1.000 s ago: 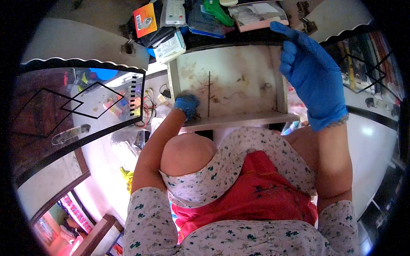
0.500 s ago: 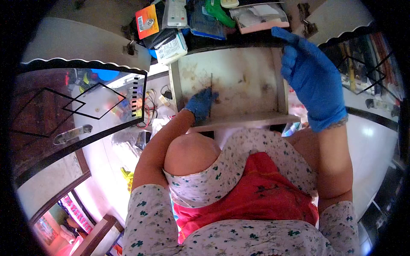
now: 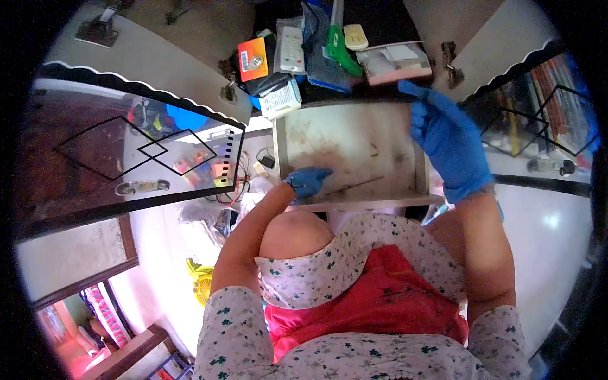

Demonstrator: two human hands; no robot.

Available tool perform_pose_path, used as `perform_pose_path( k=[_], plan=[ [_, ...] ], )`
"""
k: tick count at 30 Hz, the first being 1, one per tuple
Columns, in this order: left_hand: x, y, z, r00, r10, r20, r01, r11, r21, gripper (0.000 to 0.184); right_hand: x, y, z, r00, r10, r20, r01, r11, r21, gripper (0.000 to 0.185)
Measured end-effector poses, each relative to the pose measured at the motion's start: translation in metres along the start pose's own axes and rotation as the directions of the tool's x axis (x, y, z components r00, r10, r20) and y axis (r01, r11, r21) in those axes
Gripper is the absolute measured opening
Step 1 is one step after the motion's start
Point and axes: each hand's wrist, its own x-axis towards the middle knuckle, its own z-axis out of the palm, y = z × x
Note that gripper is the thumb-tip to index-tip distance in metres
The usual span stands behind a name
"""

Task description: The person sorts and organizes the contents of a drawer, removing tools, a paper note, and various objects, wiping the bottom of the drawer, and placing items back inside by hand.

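Note:
My left hand [image 3: 308, 180], in a blue glove, is low inside the left front of a pale, stained drawer [image 3: 354, 206]. Its fingers point right, apart, with nothing visibly held. Just beside them a thin dark stick [image 3: 358, 184] lies slanted on the drawer bottom. My right hand [image 3: 446, 142], also gloved in blue, is raised over the drawer's right side. Its index finger is stretched out and the others are loosely bent, with nothing visible in them. Brown smudges mark the drawer bottom.
Behind the drawer are a white remote [image 3: 292, 49], an orange card [image 3: 253, 58], a green tool [image 3: 340, 50], a white box [image 3: 280, 99] and a pinkish case [image 3: 397, 63]. A glass door [image 3: 95, 152] stands open at left. A yellow fan [image 3: 201, 282] is at lower left.
The view has shifted, showing more of the things behind the drawer. My left hand moved right from the drawer's left corner. The stick turned from upright in view to slanted. My right hand keeps its pose.

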Motion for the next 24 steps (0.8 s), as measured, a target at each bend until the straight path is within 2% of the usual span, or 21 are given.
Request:
perform_pose_path(
  k=[2, 4, 6, 8, 9, 12, 13, 14, 16, 17, 18, 19, 20, 21, 22, 23, 24],
  plan=[
    [-0.002, -0.004, -0.009, 0.992, -0.099, -0.075, 0.093, 0.992, -0.089, 0.038, 0.003, 0.002, -0.011, 0.999, 0.013, 0.04, -0.013, 1.0, -0.008, 0.033],
    [-0.001, -0.012, -0.024, 0.986, -0.098, -0.137, 0.084, 0.991, -0.109, 0.037, 0.004, 0.003, -0.012, 0.997, 0.028, 0.078, -0.027, 1.0, -0.016, 0.034],
    [-0.008, -0.012, -0.043, 0.975, -0.098, -0.202, 0.074, 0.99, -0.123, 0.037, 0.004, 0.002, -0.008, 0.997, 0.069, 0.043, -0.07, 0.997, 0.022, 0.033],
    [-0.018, -0.005, -0.064, 0.923, -0.105, -0.37, -0.089, 0.878, -0.47, 0.034, 0.005, 0.004, -0.01, 0.996, 0.067, 0.064, -0.067, 0.998, 0.004, 0.034],
    [-0.025, 0.011, -0.079, 0.914, -0.159, -0.374, -0.067, 0.85, -0.523, 0.034, 0.007, 0.006, -0.012, 0.995, 0.073, 0.069, -0.072, 0.997, -0.016, 0.034],
    [-0.04, 0.038, -0.111, 0.929, -0.151, -0.337, -0.057, 0.843, -0.535, 0.035, 0.013, 0.014, -0.024, 0.996, 0.066, 0.058, -0.069, 0.997, 0.046, 0.032],
    [-0.042, 0.039, -0.111, 0.921, -0.122, -0.371, -0.127, 0.805, -0.579, 0.037, 0.018, 0.016, -0.029, 0.996, 0.055, 0.066, -0.058, 0.997, 0.048, 0.032],
    [-0.045, 0.039, -0.112, 0.92, -0.112, -0.376, -0.133, 0.812, -0.569, 0.037, 0.023, 0.016, -0.035, 0.991, 0.052, 0.122, -0.058, 0.997, 0.05, 0.03],
    [-0.058, 0.075, -0.132, 0.94, -0.117, -0.32, -0.18, 0.627, -0.758, 0.04, 0.023, 0.015, -0.044, 0.984, 0.032, 0.177, -0.042, 0.998, 0.052, 0.029],
    [-0.066, 0.102, -0.148, 0.956, -0.168, -0.239, -0.113, 0.541, -0.834, 0.041, 0.023, 0.014, -0.042, 0.984, 0.038, 0.175, -0.054, 0.995, 0.083, 0.03],
    [-0.065, 0.1, -0.146, 0.959, -0.155, -0.239, -0.118, 0.55, -0.827, 0.041, 0.022, 0.014, -0.04, 0.984, 0.042, 0.175, -0.063, 0.991, 0.115, 0.031],
    [-0.062, 0.092, -0.142, 0.909, -0.223, -0.352, -0.103, 0.698, -0.708, 0.041, 0.019, 0.017, -0.036, 0.983, -0.028, 0.182, 0.027, 1.0, 0.008, 0.034],
    [-0.058, 0.084, -0.135, 0.84, -0.266, -0.473, -0.06, 0.82, -0.569, 0.042, 0.018, 0.017, -0.033, 0.982, -0.041, 0.184, 0.04, 0.999, 0.01, 0.034],
    [-0.055, 0.085, -0.13, 0.802, -0.289, -0.523, -0.014, 0.866, -0.499, 0.045, 0.017, 0.016, -0.031, 0.982, 0.005, 0.191, -0.023, 0.996, 0.09, 0.042],
    [-0.054, 0.102, -0.134, 0.801, -0.278, -0.53, -0.02, 0.872, -0.488, 0.045, 0.017, 0.014, -0.033, 0.978, 0.052, 0.204, -0.087, 0.982, 0.166, 0.051],
    [-0.053, 0.118, -0.137, 0.797, -0.347, -0.494, -0.042, 0.784, -0.619, 0.047, 0.026, 0.024, -0.051, 0.922, -0.044, 0.386, -0.013, 0.99, 0.143, 0.056],
    [-0.052, 0.138, -0.142, 0.799, -0.411, -0.439, -0.06, 0.672, -0.738, 0.05, 0.026, 0.023, -0.054, 0.921, -0.055, 0.385, -0.003, 0.989, 0.148, 0.056]
  ],
)
